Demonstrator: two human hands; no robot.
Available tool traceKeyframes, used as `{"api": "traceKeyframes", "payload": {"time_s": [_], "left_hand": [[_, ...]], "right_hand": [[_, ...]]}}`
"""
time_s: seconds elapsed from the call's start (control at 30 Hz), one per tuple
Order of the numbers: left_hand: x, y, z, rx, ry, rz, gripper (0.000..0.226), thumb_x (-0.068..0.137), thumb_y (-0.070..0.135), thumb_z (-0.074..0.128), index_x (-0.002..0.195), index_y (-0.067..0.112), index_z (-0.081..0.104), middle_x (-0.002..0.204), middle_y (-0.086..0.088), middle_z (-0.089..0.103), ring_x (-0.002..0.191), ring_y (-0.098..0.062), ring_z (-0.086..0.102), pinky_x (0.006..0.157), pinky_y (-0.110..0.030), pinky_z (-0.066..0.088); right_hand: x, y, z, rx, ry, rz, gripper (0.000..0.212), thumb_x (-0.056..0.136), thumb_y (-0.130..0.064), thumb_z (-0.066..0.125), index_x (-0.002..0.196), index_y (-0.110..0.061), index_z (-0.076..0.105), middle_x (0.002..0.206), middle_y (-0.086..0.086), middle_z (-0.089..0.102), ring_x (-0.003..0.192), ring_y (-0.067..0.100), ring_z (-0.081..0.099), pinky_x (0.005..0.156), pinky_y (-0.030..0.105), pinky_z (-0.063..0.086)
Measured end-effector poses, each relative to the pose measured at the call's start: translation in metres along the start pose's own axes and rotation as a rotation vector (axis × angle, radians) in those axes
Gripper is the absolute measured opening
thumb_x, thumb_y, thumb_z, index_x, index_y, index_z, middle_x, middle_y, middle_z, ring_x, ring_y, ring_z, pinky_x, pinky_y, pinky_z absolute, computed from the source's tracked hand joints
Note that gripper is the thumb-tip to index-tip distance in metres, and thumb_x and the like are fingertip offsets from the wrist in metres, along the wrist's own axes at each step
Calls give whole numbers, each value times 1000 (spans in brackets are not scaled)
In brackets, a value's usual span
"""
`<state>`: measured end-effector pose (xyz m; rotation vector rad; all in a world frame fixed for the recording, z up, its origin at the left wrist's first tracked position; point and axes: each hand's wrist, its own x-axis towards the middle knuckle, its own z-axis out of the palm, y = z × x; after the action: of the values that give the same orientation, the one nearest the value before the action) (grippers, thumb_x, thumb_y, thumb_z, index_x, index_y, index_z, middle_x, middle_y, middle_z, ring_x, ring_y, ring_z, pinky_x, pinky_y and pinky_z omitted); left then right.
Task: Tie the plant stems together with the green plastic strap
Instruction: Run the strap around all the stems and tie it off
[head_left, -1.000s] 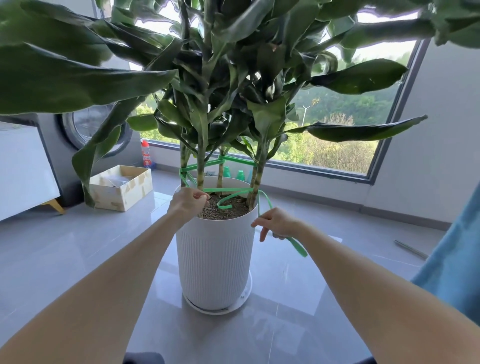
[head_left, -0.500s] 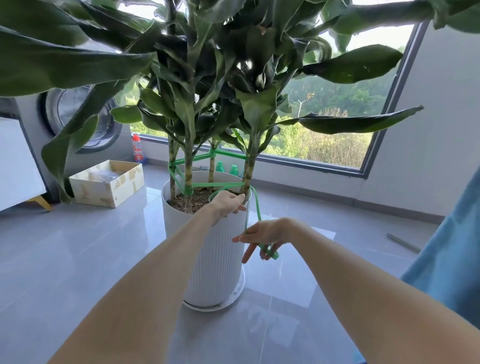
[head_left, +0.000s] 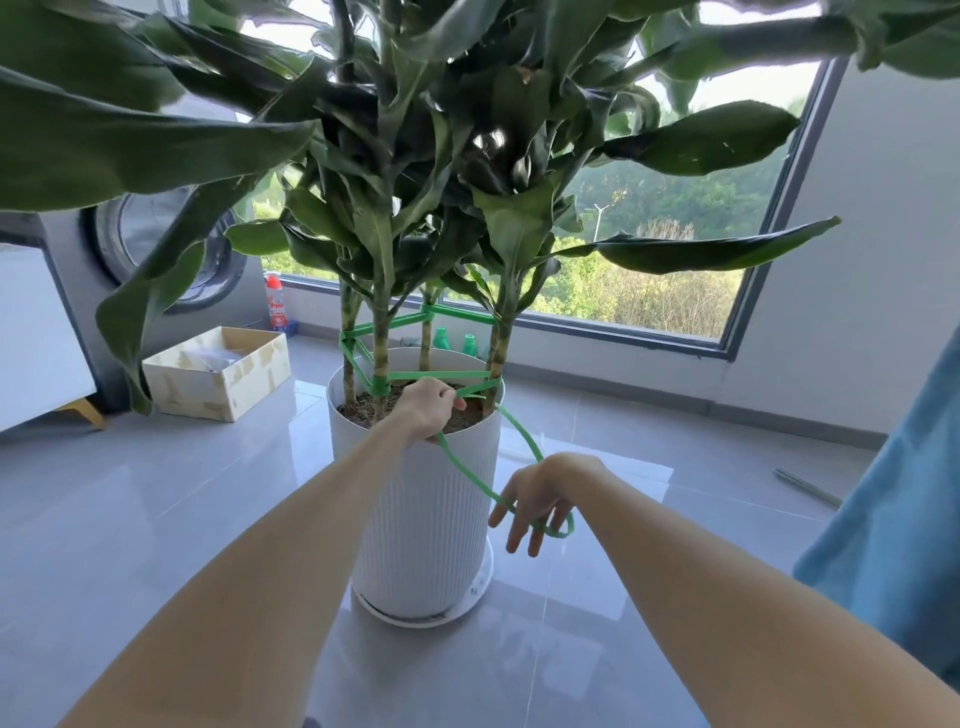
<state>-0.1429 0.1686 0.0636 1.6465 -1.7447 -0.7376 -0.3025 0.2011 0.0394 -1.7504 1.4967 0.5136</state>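
1. A tall leafy plant (head_left: 467, 156) fills the upper view. It stands on a grey tiled floor (head_left: 156, 493) in front of a window (head_left: 675, 249), with a cardboard box (head_left: 218, 395) off to the left.
2. The plant grows in a ribbed white pot (head_left: 426, 519). Its stems (head_left: 382, 358) rise upright from the soil, set apart from one another.
3. The green plastic strap (head_left: 467, 475) bands the stems at two heights just above the pot's rim. Its free part leaves the front right stem, runs down and to the right outside the pot, and ends in a slack loop.
4. The left hand (head_left: 428, 408) is the nearer one to the stems. It reaches over the rim with the forearm stretched forward, and its fingers (head_left: 457, 400) are curled, pinching the strap just beside the front right stem.
5. The right hand (head_left: 537, 493) hangs lower, to the right of the pot wall, with its wrist bent down. Its fingers (head_left: 519, 535) are spread and nearly straight, and the loop is hooked round them rather than clenched.
6. The next pull probably depends on this slack. It lies below and to the right of the pinch, so the right hand would draw it taut.
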Motion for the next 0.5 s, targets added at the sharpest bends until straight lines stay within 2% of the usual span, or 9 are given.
{"api": "traceKeyframes", "payload": {"time_s": [0.07, 0.17, 0.2, 0.3, 0.4, 0.43, 0.5], "left_hand": [[-3, -5, -12, 52, 25, 7, 37, 103, 19, 32, 99, 8, 67, 66, -2, 47, 58, -13, 45, 52, -24, 47], [-5, -20, -32, 75, 86, -7, 37, 103, 22, 33, 94, 12, 67, 75, -2, 53, 64, -15, 51, 73, -36, 55], [-7, -26, -39, 83, 112, -10, 37, 102, 22, 34, 92, 12, 68, 77, -2, 55, 62, -15, 51, 74, -36, 54], [-12, -41, -58, 125, 164, 5, 35, 100, 23, 41, 80, 16, 69, 88, -4, 64, 65, -16, 54, 67, -33, 50], [-21, -47, -74, 212, 203, 1, 32, 99, 24, 45, 79, 16, 69, 84, -5, 62, 63, -16, 50, 56, -27, 37], [-22, -48, -77, 228, 215, -6, 32, 98, 25, 45, 81, 14, 70, 85, -5, 63, 66, -17, 51, 57, -27, 36], [-23, -50, -82, 235, 241, -24, 30, 98, 24, 47, 89, 11, 73, 91, -5, 66, 75, -20, 54, 64, -28, 38]], "right_hand": [[-2, -2, 1, -63, 23, 33, 41, 94, -11, 56, 135, -16, 50, 126, 0, 63, 96, 19, 69, 104, 40, 44], [-5, -7, 2, -45, 76, 60, 35, 96, -15, 53, 130, -8, 56, 120, 3, 67, 83, 16, 69, 103, 42, 45], [-6, -9, 2, -27, 95, 60, 34, 96, -15, 54, 128, -6, 56, 119, 4, 67, 76, 14, 68, 102, 41, 46], [-8, -15, 4, 29, 105, 61, 32, 96, -15, 53, 126, -4, 56, 118, 8, 67, 74, 18, 67, 94, 43, 51], [-7, -21, 8, 117, 25, 79, 33, 94, -20, 58, 122, -3, 61, 116, 10, 68, 95, 27, 68, 92, 49, 52], [-6, -23, 9, 123, 14, 67, 32, 94, -21, 58, 121, -3, 62, 115, 11, 68, 94, 25, 69, 91, 48, 52], [-4, -27, 11, 75, 73, 5, 29, 95, -20, 55, 118, -4, 63, 113, 9, 69, 74, 15, 70, 85, 39, 55]]}}
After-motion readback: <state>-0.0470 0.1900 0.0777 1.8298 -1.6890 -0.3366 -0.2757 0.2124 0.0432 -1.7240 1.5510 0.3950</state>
